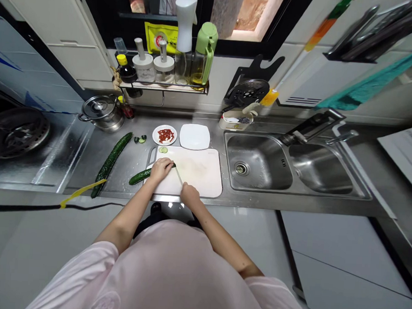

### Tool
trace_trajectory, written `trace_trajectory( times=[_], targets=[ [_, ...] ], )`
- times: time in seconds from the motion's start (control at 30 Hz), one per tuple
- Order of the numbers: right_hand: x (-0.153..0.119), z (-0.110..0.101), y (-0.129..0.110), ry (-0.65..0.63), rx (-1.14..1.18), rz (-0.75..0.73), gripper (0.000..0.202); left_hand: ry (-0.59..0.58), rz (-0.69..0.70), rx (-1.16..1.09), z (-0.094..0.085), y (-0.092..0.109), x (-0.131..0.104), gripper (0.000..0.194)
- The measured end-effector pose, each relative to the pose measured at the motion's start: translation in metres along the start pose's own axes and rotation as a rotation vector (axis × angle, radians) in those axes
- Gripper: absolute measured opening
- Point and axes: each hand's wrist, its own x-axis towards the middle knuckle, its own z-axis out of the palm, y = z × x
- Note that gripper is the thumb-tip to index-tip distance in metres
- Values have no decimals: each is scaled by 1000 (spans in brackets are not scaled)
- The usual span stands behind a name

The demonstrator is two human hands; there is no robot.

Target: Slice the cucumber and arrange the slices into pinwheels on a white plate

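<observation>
A dark green cucumber (140,176) lies across the left part of a white cutting board (208,176), its uncut end reaching past the board's left edge. My left hand (161,169) is closed over the cucumber near its right end. In my right hand (190,195) is a knife (179,175), gripped at the handle, which the fingers hide. Its thin blade points away from me and meets the cucumber's right end, just beside my left fingertips. Pale cucumber slices (163,149) rest at the board's upper left corner.
A whole cucumber (112,164) and cut-off ends (141,139) lie left of the board. Behind it are a plate of chopped red pieces (165,135) and a white square plate (194,137). A pot (102,113) stands back left; a double sink (262,163) is at the right.
</observation>
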Motion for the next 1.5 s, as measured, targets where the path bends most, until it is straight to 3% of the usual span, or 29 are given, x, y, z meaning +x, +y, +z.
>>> trace_trajectory(
  times=[0.33,0.6,0.83,0.9,1.03,1.23,1.5],
  targets=[
    [-11,0,14,-10,-21,-12,22,-16,-22,12,-1,2,2,21],
    [-14,-17,24,60,-62,0,25,-10,-63,7,-4,5,2,21],
    [-11,-38,32,222,-120,58,30,237,-187,-76,-9,13,5,28],
    [-10,-42,36,283,-137,70,29,262,-206,-142,-11,17,7,30],
    [-9,-49,42,347,-157,89,36,189,-179,-254,-18,25,13,32],
    [-11,-55,50,379,-159,32,47,1,-90,-187,-23,30,17,35],
    [-11,-46,63,452,-205,-20,45,-135,-72,-249,-29,35,20,24]
  ],
)
